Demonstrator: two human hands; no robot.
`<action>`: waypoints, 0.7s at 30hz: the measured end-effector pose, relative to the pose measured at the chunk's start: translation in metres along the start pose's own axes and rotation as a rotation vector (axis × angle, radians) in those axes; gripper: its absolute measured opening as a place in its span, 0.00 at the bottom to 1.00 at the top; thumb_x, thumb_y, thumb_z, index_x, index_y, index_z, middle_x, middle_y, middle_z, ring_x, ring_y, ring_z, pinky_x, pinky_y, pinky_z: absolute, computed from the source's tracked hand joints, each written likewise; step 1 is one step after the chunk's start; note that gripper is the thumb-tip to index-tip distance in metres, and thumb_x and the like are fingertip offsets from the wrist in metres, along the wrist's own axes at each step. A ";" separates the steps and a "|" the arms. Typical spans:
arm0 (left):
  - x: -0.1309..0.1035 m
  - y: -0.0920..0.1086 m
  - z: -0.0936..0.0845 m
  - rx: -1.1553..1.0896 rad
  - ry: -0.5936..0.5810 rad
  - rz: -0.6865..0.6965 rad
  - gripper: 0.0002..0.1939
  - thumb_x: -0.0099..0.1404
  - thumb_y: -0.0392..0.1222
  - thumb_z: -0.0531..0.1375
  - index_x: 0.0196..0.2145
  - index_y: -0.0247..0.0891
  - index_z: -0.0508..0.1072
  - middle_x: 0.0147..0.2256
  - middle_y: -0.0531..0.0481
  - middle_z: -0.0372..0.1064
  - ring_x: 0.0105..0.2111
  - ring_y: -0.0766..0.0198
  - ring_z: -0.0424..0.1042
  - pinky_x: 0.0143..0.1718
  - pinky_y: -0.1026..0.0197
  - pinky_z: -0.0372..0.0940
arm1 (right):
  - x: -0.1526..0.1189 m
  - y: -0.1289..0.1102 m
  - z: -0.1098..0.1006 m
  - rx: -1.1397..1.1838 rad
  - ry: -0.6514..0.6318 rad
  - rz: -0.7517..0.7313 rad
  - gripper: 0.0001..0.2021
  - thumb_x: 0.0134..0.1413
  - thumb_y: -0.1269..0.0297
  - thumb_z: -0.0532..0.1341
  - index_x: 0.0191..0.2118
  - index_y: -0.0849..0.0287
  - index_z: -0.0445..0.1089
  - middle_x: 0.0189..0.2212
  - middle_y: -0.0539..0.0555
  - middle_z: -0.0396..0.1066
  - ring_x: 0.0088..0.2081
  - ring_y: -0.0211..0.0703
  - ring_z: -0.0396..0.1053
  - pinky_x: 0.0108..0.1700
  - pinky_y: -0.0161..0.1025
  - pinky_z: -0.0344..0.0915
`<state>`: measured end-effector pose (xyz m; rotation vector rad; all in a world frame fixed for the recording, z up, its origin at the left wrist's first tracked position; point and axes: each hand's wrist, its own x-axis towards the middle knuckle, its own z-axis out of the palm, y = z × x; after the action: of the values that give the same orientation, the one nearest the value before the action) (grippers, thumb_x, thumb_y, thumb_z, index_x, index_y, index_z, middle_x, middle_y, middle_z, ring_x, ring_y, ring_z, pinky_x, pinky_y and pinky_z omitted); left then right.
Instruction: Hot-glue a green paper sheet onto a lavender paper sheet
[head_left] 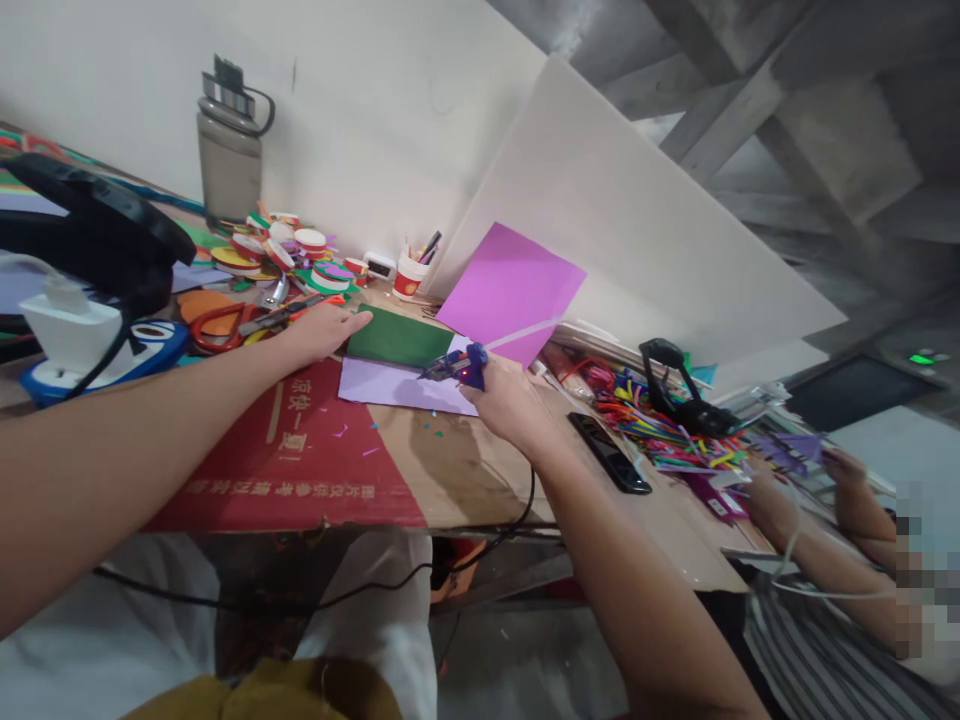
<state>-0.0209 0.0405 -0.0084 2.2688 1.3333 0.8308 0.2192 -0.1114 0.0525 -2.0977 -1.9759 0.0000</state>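
The left hand (319, 330) lies flat with its fingers spread open, and its fingertips press on the edge of a dark green paper (397, 340). It holds nothing. The right hand (510, 400) is closed tight around a small blue glue gun (461, 367). The tip of the glue gun points left and sits just over the green paper and a pale purple paper (397, 387) that lies under it. A black cord (480, 540) hangs down from this hand, off the front of the tabletop.

Both papers rest on a flat sheet of brown and red cardboard (300, 460) that covers the tabletop. A bright purple sheet (510, 285) stands tilted just behind the glue gun, leaning on a big white board (637, 230).

Red-handled scissors (225, 325) lie just left of the left hand. Behind them is a heap of round paper shapes in many colours (285, 250). A grey water bottle (229, 160) stands by the wall. A small cup with pens (411, 272) is close to the green paper.

To the right, a black phone (607, 450) lies near the right arm. Past it is a pile of colourful strips (660, 430) with a black tool (675, 385) on top. Another person's hands (772, 500) are at the far right, holding purple paper bits (787, 445).
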 end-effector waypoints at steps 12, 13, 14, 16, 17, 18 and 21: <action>-0.012 0.012 -0.014 0.097 -0.196 0.151 0.28 0.60 0.64 0.50 0.37 0.39 0.78 0.35 0.46 0.75 0.36 0.55 0.71 0.41 0.58 0.64 | -0.002 0.088 0.023 0.770 0.122 0.213 0.15 0.45 0.53 0.60 0.34 0.59 0.68 0.25 0.49 0.68 0.24 0.37 0.64 0.26 0.34 0.61; -0.013 0.012 -0.015 0.112 -0.231 0.186 0.28 0.59 0.64 0.51 0.40 0.40 0.78 0.38 0.46 0.75 0.38 0.55 0.71 0.44 0.58 0.63 | 0.000 0.099 0.024 0.759 0.155 0.268 0.16 0.45 0.51 0.59 0.34 0.60 0.68 0.25 0.50 0.68 0.23 0.37 0.64 0.26 0.34 0.61; -0.013 0.012 -0.017 0.126 -0.269 0.217 0.28 0.58 0.64 0.53 0.42 0.41 0.78 0.40 0.46 0.75 0.40 0.55 0.71 0.46 0.58 0.62 | 0.003 0.108 0.025 0.706 0.185 0.317 0.17 0.47 0.50 0.58 0.33 0.61 0.68 0.25 0.50 0.68 0.23 0.37 0.64 0.25 0.34 0.61; -0.013 0.013 -0.021 0.137 -0.362 0.273 0.29 0.55 0.65 0.57 0.44 0.42 0.78 0.44 0.46 0.75 0.44 0.54 0.70 0.48 0.58 0.61 | 0.011 0.125 0.028 0.481 0.201 0.361 0.18 0.53 0.51 0.52 0.31 0.61 0.67 0.24 0.52 0.68 0.23 0.38 0.65 0.25 0.34 0.62; -0.013 0.014 -0.023 0.126 -0.410 0.301 0.29 0.54 0.65 0.57 0.44 0.43 0.78 0.46 0.46 0.74 0.46 0.53 0.69 0.50 0.58 0.61 | 0.016 0.131 0.030 0.415 0.198 0.368 0.17 0.54 0.53 0.51 0.30 0.62 0.68 0.24 0.53 0.68 0.23 0.39 0.66 0.26 0.34 0.63; -0.014 0.015 -0.025 0.103 -0.455 0.327 0.28 0.55 0.65 0.57 0.44 0.44 0.78 0.49 0.47 0.73 0.48 0.53 0.68 0.52 0.58 0.59 | 0.021 0.137 0.032 0.359 0.192 0.367 0.16 0.55 0.55 0.51 0.29 0.62 0.68 0.23 0.54 0.69 0.23 0.40 0.67 0.26 0.35 0.63; -0.014 0.017 -0.026 0.035 -0.520 0.356 0.29 0.65 0.62 0.45 0.44 0.44 0.78 0.54 0.48 0.69 0.54 0.56 0.64 0.57 0.58 0.55 | 0.032 0.146 0.037 0.204 0.192 0.309 0.15 0.55 0.59 0.52 0.28 0.64 0.69 0.23 0.58 0.70 0.25 0.45 0.70 0.29 0.39 0.65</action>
<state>-0.0327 0.0206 0.0170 2.5482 0.7294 0.2735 0.3586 -0.0791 -0.0054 -2.1545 -1.4645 0.0544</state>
